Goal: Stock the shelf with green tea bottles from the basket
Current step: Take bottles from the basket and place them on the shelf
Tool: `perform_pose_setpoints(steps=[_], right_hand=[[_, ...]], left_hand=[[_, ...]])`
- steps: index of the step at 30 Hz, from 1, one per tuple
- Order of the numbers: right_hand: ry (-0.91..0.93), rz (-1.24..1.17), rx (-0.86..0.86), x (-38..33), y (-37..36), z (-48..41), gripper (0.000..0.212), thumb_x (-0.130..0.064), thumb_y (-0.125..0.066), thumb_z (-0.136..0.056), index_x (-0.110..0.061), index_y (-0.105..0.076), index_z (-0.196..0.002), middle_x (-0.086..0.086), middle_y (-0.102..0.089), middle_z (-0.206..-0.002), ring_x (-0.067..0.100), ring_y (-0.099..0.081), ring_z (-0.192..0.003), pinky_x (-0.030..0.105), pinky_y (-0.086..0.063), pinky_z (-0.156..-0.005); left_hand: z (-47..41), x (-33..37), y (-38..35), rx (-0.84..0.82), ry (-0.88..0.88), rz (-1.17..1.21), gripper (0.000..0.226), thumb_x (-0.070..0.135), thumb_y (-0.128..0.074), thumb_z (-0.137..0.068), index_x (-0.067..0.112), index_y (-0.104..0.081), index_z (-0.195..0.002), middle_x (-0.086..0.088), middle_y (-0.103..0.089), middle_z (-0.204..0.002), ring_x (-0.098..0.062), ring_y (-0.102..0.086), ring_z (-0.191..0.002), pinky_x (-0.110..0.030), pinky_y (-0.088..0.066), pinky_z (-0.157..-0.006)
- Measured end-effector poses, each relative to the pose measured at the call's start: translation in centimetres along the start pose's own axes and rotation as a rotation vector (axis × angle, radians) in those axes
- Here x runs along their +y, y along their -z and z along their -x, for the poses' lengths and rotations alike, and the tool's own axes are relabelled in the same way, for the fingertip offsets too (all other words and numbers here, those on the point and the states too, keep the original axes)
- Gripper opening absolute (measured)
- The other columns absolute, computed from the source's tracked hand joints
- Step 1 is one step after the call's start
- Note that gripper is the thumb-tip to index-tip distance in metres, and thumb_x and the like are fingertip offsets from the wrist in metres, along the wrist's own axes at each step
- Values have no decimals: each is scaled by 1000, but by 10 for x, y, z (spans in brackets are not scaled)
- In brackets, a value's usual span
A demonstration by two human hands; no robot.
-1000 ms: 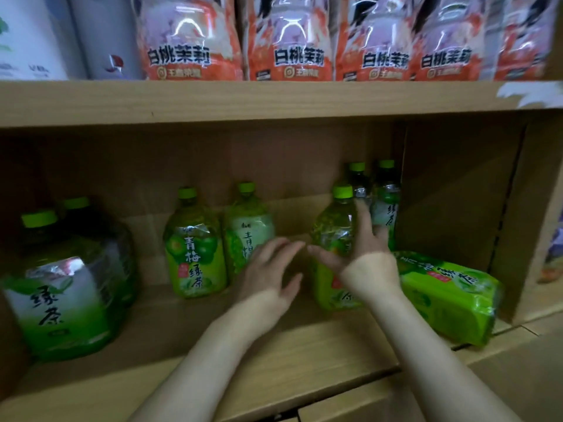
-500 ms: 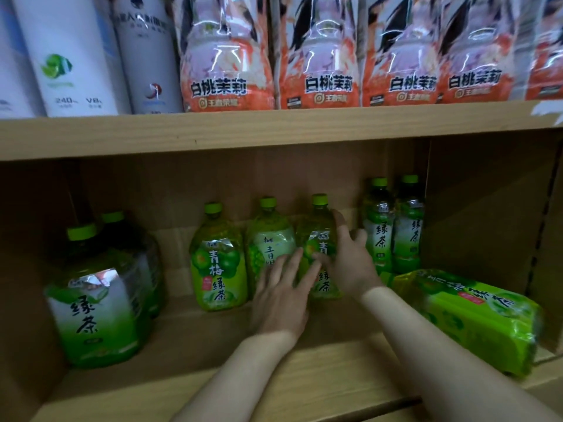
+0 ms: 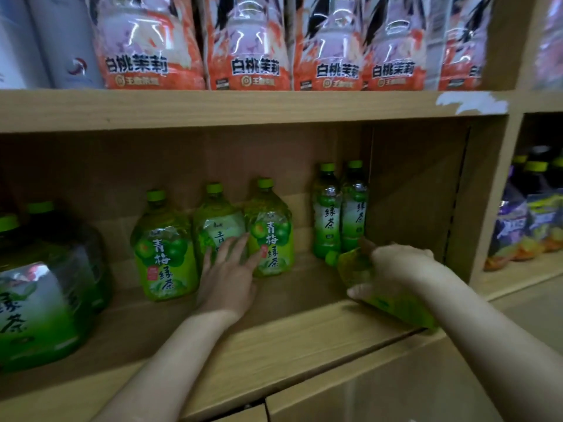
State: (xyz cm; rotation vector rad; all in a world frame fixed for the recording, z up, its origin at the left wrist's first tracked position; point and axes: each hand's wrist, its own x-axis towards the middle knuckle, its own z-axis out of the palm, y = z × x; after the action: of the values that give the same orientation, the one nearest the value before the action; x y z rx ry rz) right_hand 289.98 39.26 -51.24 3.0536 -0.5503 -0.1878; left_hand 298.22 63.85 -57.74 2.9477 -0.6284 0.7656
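Three squat green tea bottles stand in a row on the wooden shelf (image 3: 292,336): the left one (image 3: 164,254), the middle one (image 3: 217,226) and the right one (image 3: 271,233). My left hand (image 3: 227,278) lies flat with straight fingers against the fronts of the middle and right bottles. A further green tea bottle (image 3: 380,290) lies on its side near the shelf's front right, cap pointing left. My right hand (image 3: 393,269) grips it from above, thumb underneath. The basket is out of view.
Two slim green tea bottles (image 3: 338,214) stand at the back right by the shelf's side wall. Large green tea jugs (image 3: 39,287) fill the left end. Orange-labelled bottles (image 3: 243,47) line the shelf above. Purple-labelled bottles (image 3: 524,220) sit in the compartment to the right.
My right hand left the third upright bottle, which now stands in the row, and moved right to grip the bottle lying on its side. My left hand stayed against the row.
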Motion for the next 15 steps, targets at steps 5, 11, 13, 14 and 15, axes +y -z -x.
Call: perform_pose_setpoints(steps=[5,11,13,14,15], right_hand=[[72,-26,148,9,-13,5,88,-72,-68,-62,-29,-44,-134,6,-56,-124,32,-49,-119,55,-34,-102],[492,-753,221,6,-14,22,101,-57,-82,-54,-32,-38,-141,-7,-54,-136,12,-54,-121,39,-46,-101],[640,-1237,128,2,-19,23,98,-44,-87,-53,-30,-43,-140,-2,-59,-134,12,-59,-118,31,-49,-99],[689,-1407,55,-1,-24,22,97,-44,-89,-52,-30,-46,-138,0,-62,-130,16,-60,-117,32,-49,-99],[719,-1533,-24,-5,-31,21,98,-45,-91,-48,-27,-49,-135,2,-66,-124,19,-63,-114,33,-51,-95]], left_hand=[[5,15,22,-155,38,358,55,23,-55,-89,31,-40,-141,4,-27,-154,-20,-27,-139,-29,-24,-113],[24,60,42,-288,-7,968,81,41,-73,-78,37,-22,-141,21,-50,-129,7,-49,-118,-14,-38,-99],[32,74,45,-257,51,1328,74,26,-80,-72,43,-31,-125,27,-58,-114,16,-55,-103,-3,-41,-83],[36,78,44,-246,81,1468,72,25,-82,-68,39,-38,-123,22,-63,-111,11,-59,-102,-6,-44,-80],[40,80,44,-249,116,1568,76,26,-84,-62,36,-41,-124,15,-66,-112,3,-62,-105,-12,-48,-81]])
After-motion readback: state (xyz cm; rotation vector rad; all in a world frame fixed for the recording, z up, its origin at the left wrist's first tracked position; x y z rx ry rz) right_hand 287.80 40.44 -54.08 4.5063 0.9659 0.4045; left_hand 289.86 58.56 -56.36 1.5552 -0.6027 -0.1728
